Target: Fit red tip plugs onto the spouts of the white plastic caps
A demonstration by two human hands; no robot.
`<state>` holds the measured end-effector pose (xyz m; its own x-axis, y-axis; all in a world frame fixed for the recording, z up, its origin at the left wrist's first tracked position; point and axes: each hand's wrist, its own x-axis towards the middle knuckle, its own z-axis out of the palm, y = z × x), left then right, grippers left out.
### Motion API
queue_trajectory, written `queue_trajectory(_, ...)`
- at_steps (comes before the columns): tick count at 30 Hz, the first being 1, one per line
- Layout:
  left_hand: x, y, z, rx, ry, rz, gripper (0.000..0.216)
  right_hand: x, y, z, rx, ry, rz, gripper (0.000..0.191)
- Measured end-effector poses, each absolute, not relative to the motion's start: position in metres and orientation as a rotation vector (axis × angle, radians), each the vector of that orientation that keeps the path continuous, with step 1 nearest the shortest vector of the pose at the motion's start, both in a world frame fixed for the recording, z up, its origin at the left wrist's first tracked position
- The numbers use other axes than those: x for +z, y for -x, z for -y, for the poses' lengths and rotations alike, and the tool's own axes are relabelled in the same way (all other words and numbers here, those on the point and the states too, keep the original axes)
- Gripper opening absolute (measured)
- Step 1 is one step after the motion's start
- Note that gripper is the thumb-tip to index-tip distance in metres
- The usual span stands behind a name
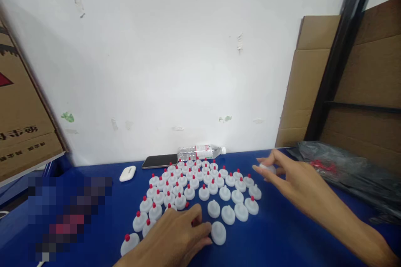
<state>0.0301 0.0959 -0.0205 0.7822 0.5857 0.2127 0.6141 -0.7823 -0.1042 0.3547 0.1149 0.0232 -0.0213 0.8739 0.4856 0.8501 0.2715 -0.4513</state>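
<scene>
Several white plastic caps (203, 183) stand in rows on the blue table (282, 233); most carry a red tip, a few near the front have none. My left hand (175, 235) rests at the front of the rows, its curled fingers touching a plain white cap (218, 232). My right hand (290, 177) hovers to the right of the rows, fingers pinched on a small white cap (267, 169).
A clear water bottle (200, 151) lies at the back by the white wall, beside a dark phone (159, 161) and a white earbud case (128, 173). A black plastic bag (344, 171) lies at the right. Cardboard boxes (21, 121) stand left and right.
</scene>
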Motion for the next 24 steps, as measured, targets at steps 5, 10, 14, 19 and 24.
queue_trajectory(5,-0.021,-0.031,-0.099,-0.126,2.768,1.045,0.006,0.011,-0.369,-0.123,-0.039,1.656,1.989,0.03)
queue_trajectory(10,-0.014,-0.036,-0.099,0.0,2.785,1.08,0.006,0.01,-0.368,-0.12,0.065,1.866,2.119,0.022)
queue_trajectory(14,-0.01,-0.038,-0.098,0.056,2.795,1.078,0.01,0.014,-0.361,-0.112,0.259,2.011,2.16,0.017)
queue_trajectory(19,-0.016,-0.037,-0.099,0.042,2.788,1.12,0.01,0.016,-0.36,-0.113,0.355,2.039,2.183,0.003)
queue_trajectory(24,-0.018,-0.035,-0.098,0.002,2.794,1.119,0.011,0.014,-0.366,-0.119,0.381,1.805,2.204,0.021)
